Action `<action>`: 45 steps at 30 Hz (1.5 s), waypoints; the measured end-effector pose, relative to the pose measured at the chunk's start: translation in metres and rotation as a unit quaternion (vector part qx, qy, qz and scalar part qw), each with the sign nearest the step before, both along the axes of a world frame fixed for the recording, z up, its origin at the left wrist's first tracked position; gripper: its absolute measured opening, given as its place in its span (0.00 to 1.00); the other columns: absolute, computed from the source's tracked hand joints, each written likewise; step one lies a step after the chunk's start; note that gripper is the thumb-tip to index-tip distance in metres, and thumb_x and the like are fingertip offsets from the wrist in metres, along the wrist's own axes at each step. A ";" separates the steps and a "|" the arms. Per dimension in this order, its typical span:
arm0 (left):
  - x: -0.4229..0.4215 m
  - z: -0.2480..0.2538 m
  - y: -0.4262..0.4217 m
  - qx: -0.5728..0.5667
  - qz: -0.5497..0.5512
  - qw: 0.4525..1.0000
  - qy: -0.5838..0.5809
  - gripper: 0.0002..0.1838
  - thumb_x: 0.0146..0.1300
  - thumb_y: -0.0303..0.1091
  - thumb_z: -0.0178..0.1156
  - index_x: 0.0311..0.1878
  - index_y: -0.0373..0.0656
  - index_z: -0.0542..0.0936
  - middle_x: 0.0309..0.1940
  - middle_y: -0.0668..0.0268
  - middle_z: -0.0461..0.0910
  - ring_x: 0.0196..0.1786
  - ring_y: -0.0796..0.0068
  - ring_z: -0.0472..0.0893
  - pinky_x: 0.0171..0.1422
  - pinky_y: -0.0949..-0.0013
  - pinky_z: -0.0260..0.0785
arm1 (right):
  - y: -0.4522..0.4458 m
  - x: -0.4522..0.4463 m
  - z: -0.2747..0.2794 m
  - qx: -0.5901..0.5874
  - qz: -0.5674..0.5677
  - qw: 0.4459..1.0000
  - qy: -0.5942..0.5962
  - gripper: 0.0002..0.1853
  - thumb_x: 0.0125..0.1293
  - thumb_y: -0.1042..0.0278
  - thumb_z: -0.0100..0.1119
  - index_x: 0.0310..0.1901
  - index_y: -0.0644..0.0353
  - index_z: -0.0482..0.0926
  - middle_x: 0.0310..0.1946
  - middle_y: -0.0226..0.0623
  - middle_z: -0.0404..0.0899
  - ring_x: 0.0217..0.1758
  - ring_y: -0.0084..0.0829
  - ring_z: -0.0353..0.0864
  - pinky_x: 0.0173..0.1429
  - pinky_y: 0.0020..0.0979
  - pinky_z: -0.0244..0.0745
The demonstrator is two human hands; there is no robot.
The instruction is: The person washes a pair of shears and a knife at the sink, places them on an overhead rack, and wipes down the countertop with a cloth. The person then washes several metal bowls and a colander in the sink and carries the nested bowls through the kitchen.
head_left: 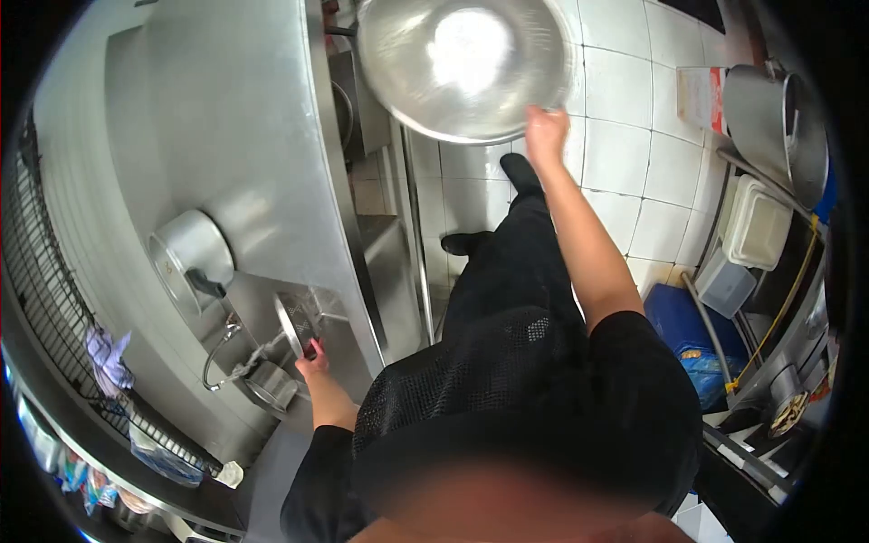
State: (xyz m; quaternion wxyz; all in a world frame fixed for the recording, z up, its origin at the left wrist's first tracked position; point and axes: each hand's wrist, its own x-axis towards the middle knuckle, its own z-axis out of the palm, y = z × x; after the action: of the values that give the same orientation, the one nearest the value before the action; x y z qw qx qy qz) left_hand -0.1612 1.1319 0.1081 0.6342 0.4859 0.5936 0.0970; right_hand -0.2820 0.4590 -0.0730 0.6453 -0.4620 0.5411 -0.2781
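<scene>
The bowl (466,81) looks like glossy, smooth metal.

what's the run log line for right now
left hand: holds round metal utensil near faucet | right hand: holds large metal bowl by rim | pot: on counter

Open pass above the steel counter (262,118), between its front edge and the aluminum pot (204,242). Curved faucet (214,362) and small metal pot (272,386) obstruct the sink area. Large metal bowl (416,81) blocks part of the aisle; bare floor tiles (617,154) beside it.
</scene>
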 end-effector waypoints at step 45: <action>-0.029 -0.028 0.068 0.076 0.068 0.922 -0.375 0.16 0.53 0.20 0.58 0.46 0.39 0.75 0.47 0.60 0.75 0.48 0.67 0.76 0.52 0.68 0.67 | 0.605 0.292 0.167 -0.099 0.835 0.540 -0.032 0.26 0.58 0.62 0.60 0.57 0.67 0.69 0.47 0.50 0.78 0.47 0.43 0.80 0.52 0.37 0.73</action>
State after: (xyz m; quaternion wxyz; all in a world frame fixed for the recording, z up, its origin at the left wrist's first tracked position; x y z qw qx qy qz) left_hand -0.1905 1.1995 0.0799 0.7636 0.4191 0.3350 0.3593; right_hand 0.0102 1.0639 0.0937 0.5524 -0.7562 -0.1421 0.3206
